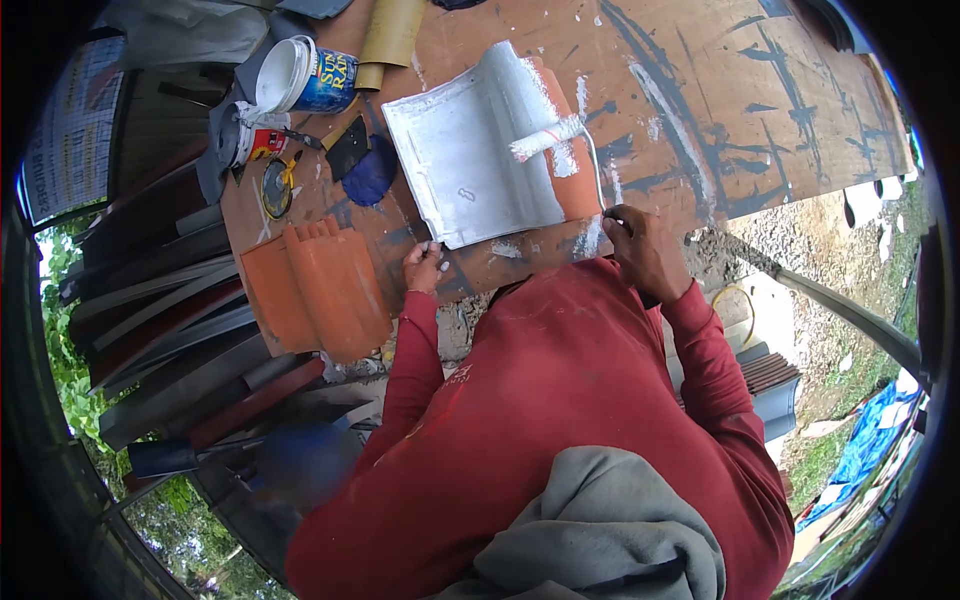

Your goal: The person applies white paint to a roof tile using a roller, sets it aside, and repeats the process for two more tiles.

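Observation:
A curved roof tile (pixel 470 150) lies on the wooden table, mostly coated in white paint. Its right-hand strip is bare orange, with ragged white at the border. My right hand (pixel 648 248) is closed on the handle of a paint roller (pixel 546 138), whose white sleeve rests across that border. Most of the handle is hidden by the hand. My left hand (pixel 424 268) pinches the tile's near left corner at the table edge. Left of that hand sits an unpainted orange roof tile (pixel 325 290).
A paint bucket (pixel 305 78) lies tipped at the back left, near a smaller can (pixel 258 140), a dark scraper-like blade (pixel 348 148), a crumpled blue cloth (pixel 370 172) and a tape roll (pixel 278 188). The table (pixel 760 120) carries grey and white paint streaks. Long panels (pixel 170 320) are stacked at left.

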`<control>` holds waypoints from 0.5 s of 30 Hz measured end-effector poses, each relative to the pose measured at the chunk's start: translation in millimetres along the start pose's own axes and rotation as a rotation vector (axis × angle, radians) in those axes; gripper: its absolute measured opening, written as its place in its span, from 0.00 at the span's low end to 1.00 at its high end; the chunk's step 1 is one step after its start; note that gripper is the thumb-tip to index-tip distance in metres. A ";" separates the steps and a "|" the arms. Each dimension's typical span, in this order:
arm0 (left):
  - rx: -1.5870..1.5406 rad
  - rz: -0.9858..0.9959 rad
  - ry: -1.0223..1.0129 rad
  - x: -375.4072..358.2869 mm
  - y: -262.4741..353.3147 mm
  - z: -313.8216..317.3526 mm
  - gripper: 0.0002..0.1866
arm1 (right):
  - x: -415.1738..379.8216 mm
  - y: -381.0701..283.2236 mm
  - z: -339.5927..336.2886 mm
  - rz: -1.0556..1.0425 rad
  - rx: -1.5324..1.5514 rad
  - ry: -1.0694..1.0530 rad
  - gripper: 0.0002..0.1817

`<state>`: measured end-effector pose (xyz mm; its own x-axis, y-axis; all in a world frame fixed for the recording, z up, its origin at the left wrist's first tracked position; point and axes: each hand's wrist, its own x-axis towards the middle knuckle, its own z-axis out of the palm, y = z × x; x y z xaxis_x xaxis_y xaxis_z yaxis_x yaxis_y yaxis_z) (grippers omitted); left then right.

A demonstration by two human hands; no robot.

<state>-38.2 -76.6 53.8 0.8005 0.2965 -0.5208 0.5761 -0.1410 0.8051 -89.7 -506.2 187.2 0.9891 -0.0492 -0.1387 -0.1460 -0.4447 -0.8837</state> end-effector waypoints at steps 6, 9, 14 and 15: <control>0.090 -0.050 -0.017 10.2 1.0 -9.7 0.14 | -92.4 6.7 -27.4 0.044 -0.107 -0.066 0.08; 0.323 0.076 -0.062 23.5 -6.1 -25.1 0.23 | -120.3 7.6 -39.1 0.102 -0.035 -0.112 0.10; 0.445 0.189 0.038 29.1 -14.0 -27.6 0.33 | -122.0 5.1 -30.3 0.212 0.122 -0.116 0.10; 0.459 0.192 0.046 31.3 -13.5 -29.1 0.36 | -114.3 8.7 -22.7 0.206 0.126 -0.117 0.10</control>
<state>-25.7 -37.9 35.0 0.8970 0.2647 -0.3541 0.4409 -0.5952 0.6719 -203.6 -524.7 205.5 0.9305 -0.0203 -0.3658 -0.3525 -0.3211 -0.8790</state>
